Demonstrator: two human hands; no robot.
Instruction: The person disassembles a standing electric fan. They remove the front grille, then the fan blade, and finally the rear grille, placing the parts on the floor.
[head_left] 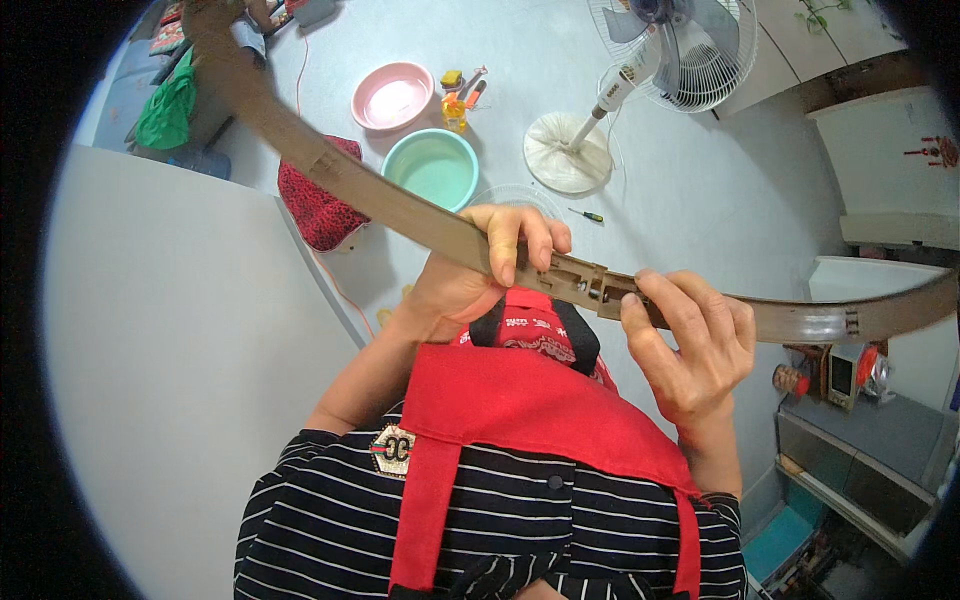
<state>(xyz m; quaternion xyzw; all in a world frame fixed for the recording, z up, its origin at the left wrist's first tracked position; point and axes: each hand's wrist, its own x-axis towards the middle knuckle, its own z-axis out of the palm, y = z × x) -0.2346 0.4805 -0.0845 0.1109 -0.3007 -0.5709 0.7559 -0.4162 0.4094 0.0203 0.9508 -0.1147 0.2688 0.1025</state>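
A long, curved brown plastic band (392,207) runs across in front of me, from the upper left to the right edge. Near its middle is a joint (580,282) with slots, small raised parts and a short shiny piece inside. My left hand (495,255) is wrapped round the band just left of the joint, thumb underneath and fingers over the top. On the other side, my right hand (690,340) grips the band with thumb and fingertips at the joint's right end. Both far ends of the band run out of view.
Beyond the band, a standing fan (572,150), a pink basin (355,100), a green basin (388,180), a yellow bottle (455,115) and a screwdriver (590,216) are on the floor. A white panel (180,360) fills the left side. At right is a grey cabinet (850,440).
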